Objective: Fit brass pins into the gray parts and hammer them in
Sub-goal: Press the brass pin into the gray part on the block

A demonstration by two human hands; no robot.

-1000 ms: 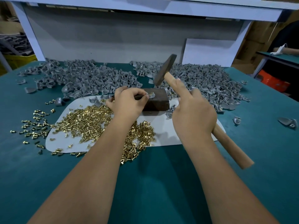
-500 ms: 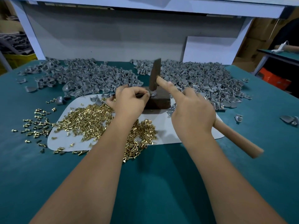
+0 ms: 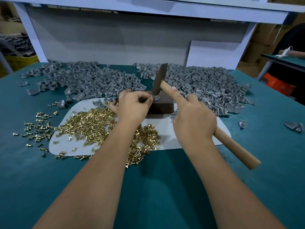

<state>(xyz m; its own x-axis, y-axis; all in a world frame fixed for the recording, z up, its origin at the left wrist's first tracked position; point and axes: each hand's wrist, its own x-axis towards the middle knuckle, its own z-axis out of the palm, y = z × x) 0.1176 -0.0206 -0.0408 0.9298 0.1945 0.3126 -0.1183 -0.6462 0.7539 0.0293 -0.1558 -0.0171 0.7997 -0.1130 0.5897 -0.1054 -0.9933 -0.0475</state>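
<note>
My left hand pinches a small gray part on top of a dark metal block. My right hand grips the wooden handle of a hammer, index finger stretched along it. The hammer's dark steel head stands nearly upright with its lower face on the gray part. A heap of brass pins covers the white mat beside my left forearm. Whether a pin sits in the held part is hidden.
Two big piles of gray parts lie at the back, one on the left, one on the right. Loose brass pins are scattered on the green tabletop. A white shelf frame rises behind. Another person's arm shows far right.
The hammer head swung down from a raised tilt onto the part on the block. My left hand stayed pinching the part.
</note>
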